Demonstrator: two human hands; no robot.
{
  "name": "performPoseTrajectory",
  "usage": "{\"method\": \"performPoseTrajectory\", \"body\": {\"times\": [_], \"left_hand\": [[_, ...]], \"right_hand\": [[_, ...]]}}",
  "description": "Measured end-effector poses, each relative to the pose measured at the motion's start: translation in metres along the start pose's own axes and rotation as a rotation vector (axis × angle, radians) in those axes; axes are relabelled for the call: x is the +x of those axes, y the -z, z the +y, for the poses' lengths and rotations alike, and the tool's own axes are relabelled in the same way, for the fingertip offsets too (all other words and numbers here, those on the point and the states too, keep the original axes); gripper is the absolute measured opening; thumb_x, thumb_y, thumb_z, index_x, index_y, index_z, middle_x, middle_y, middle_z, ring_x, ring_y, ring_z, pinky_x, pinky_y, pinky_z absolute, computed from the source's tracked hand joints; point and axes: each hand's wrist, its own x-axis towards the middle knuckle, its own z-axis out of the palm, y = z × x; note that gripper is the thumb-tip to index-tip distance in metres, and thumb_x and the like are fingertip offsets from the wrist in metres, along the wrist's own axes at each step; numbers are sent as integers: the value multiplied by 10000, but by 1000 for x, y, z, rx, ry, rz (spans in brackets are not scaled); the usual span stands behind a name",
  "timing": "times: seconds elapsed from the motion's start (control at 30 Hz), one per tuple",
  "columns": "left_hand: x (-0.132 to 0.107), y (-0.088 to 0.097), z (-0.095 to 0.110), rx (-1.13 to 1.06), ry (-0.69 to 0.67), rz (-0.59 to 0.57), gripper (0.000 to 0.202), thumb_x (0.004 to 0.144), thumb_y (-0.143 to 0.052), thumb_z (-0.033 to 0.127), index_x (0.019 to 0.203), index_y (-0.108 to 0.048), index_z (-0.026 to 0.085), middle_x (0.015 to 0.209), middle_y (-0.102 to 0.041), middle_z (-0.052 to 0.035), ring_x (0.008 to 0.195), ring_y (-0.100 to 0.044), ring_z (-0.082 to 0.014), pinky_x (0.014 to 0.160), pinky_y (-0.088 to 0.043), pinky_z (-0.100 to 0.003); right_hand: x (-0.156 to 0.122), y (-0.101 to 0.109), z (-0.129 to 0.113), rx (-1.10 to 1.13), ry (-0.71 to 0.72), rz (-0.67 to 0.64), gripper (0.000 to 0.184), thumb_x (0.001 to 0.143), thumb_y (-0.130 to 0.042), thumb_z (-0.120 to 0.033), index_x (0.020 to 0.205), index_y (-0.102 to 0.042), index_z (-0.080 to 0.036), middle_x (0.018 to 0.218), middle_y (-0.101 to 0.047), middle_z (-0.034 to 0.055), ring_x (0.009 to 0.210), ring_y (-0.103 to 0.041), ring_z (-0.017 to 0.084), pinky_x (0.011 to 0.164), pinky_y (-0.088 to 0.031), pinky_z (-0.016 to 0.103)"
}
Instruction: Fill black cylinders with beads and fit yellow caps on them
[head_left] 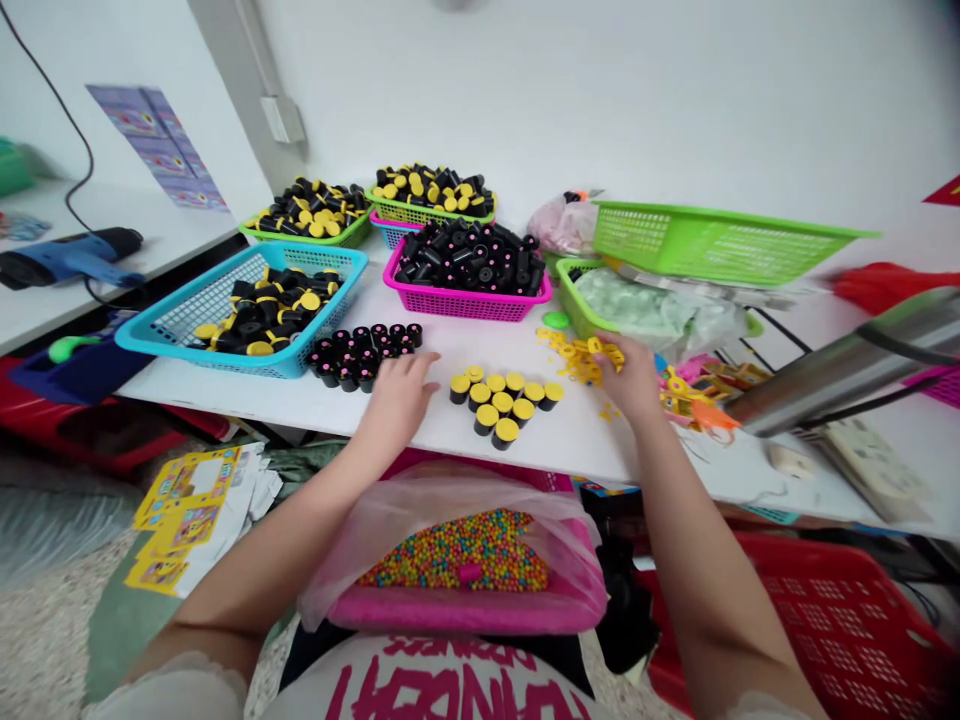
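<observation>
Pinching side: the right hand (630,378) holds its fingertips narrow on what looks like a yellow piece (609,350), at the edge of a loose yellow pile (574,355) right of centre on the table (585,450).
Pink-dotted side: the left hand (401,390), fingers loosely apart and seemingly holding nothing, rests just beside the pink-dotted black cylinders (352,360).
Yellow-topped cluster: yellow-topped cylinders (504,405) stand upright between the hands, bunched close.
Yellow pile handling: a light pinch on one piece seems wisest, as the heap looks apt to bring neighbours along.
Black cylinder handling: gripping one by its sides looks safer than sweeping across; a brush could topple the tight rows.
Bead tub: multicoloured beads (465,555) fill a bag-lined pink tub (465,610) below the table's front edge, where a dropped piece could be lost.
Out of sight: the left palm is hidden, and the right fingers mask their piece's exact shape.
Frame edges: crumpled pale plastic (630,305) obscures a green basket's contents; a silver tube (847,360) runs out of frame, right, blurred.
</observation>
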Motion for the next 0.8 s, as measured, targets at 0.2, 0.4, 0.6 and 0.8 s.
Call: {"method": "performPoseTrajectory", "body": {"times": [0.2, 0.4, 0.6, 0.8], "left_hand": [[-3, 12, -13, 460, 193, 126, 321, 905, -566, 381, 1135, -657, 176, 1236, -512, -210, 1112, -468, -404, 855, -413, -489], [5, -1, -13, 483, 215, 107, 325, 903, -552, 398, 1114, -645, 169, 1254, -518, -216, 1116, -466, -407, 847, -400, -490], [-8, 7, 6, 364, 162, 60, 251, 872, -576, 368, 996, -652, 163, 1242, -562, -196, 1163, -467, -419, 879, -395, -526], [-25, 45, 43, -294, 46, -240, 235, 808, -641, 317, 982, -511, 225, 953, -689, -66, 881, -655, -269, 840, -439, -400]], "right_hand": [[-4, 2, -3, 131, -180, 159, 370, 820, -506, -243, 1160, -644, -195, 1173, -652, 147, 984, -658, 265, 897, -515, 469], [-7, 1, -13, 471, -369, 281, 403, 829, -520, -318, 1224, -527, -238, 1174, -575, 118, 889, -704, 223, 714, -574, 377], [-26, 18, -48, 636, -257, 283, 362, 837, -586, -358, 1183, -533, -266, 1182, -566, 74, 850, -697, 178, 733, -591, 352], [-53, 37, -133, 729, -28, 174, 258, 888, -629, -301, 1145, -604, -290, 1110, -661, 34, 799, -688, 145, 770, -607, 345]]}}
